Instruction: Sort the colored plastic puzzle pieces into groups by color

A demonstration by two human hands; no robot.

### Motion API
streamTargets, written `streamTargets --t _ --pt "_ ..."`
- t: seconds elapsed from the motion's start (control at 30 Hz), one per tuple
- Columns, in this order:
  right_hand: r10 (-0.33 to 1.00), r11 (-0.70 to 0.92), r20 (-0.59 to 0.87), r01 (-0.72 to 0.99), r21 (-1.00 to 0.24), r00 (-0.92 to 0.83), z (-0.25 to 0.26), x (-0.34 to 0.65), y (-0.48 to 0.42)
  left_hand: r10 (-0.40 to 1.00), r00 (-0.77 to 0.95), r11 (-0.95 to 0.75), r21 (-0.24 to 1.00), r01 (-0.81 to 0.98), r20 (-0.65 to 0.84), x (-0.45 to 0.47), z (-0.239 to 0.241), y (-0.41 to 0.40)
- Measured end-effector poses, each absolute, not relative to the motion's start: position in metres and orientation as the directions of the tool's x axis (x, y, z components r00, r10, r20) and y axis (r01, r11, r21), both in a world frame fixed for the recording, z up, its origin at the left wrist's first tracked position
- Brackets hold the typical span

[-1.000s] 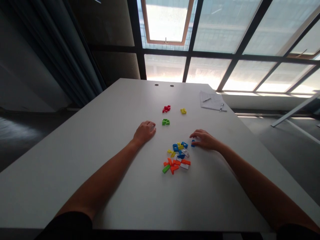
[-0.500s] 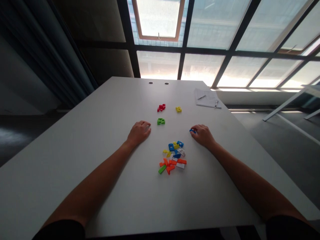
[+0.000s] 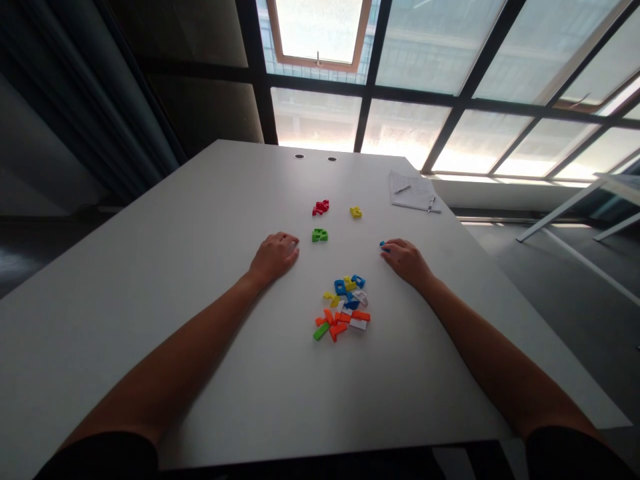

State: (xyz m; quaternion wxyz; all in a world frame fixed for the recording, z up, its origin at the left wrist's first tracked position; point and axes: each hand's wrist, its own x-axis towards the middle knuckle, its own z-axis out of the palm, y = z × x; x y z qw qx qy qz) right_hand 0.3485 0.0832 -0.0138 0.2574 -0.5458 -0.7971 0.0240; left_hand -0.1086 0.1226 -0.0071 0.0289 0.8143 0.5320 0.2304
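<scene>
My right hand rests on the white table with its fingertips pinched on a small blue plastic piece, mostly covered by the fingers. Over on the left, my left hand lies on the tabletop, fingers loosely spread and nothing visible in them. Just beyond its fingertips is a small cluster of green pieces. Farther back sit red pieces and a yellow group. Between my forearms lies a mixed pile of blue, yellow, white, orange and green pieces.
Toward the table's right edge lie papers with a pen on top. Two round cable holes are set near the far edge. A dark curtain hangs at left, windows stand behind, and another table's white legs are at right.
The view has tilted slightly, shifting everything a little. My right fingers have moved slightly on the blue piece, so it shows at the fingertips. The left hand stays in place.
</scene>
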Motion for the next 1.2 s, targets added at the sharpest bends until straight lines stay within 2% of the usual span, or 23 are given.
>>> streamTargets --t 0.27,0.47,0.73,0.83,1.07,1.13,1.2 --pt "0.937 0.246 0.290 0.956 -0.157 -0.193 -0.008 0.338 0.081 0.890 0.324 -0.408 0.243 0.880 0.322 -0.104 -0.003 0.121" --pt "0.981 0.104 0.167 0.994 -0.031 -0.097 0.004 0.323 0.121 0.904 0.313 -0.375 0.188 0.908 0.292 -0.097 0.002 0.116" --pt "0.996 -0.075 0.036 0.997 -0.037 0.076 0.012 0.300 0.207 0.915 0.297 -0.353 0.186 0.917 0.273 -0.095 0.006 0.113" --pt "0.994 -0.085 0.056 0.994 -0.067 0.089 0.009 0.301 0.217 0.919 0.287 -0.343 0.190 0.920 0.269 -0.094 0.006 0.112" --pt "0.958 -0.144 0.228 0.978 -0.149 0.176 0.003 0.295 0.195 0.923 0.281 -0.340 0.212 0.916 0.263 -0.095 0.007 0.113" --pt "0.963 -0.101 0.233 0.985 -0.143 0.133 -0.002 0.293 0.178 0.923 0.287 -0.344 0.216 0.914 0.255 -0.096 0.008 0.113" --pt "0.963 0.014 0.268 0.991 -0.135 0.023 -0.009 0.294 0.155 0.922 0.291 -0.349 0.219 0.911 0.256 -0.096 0.008 0.112"
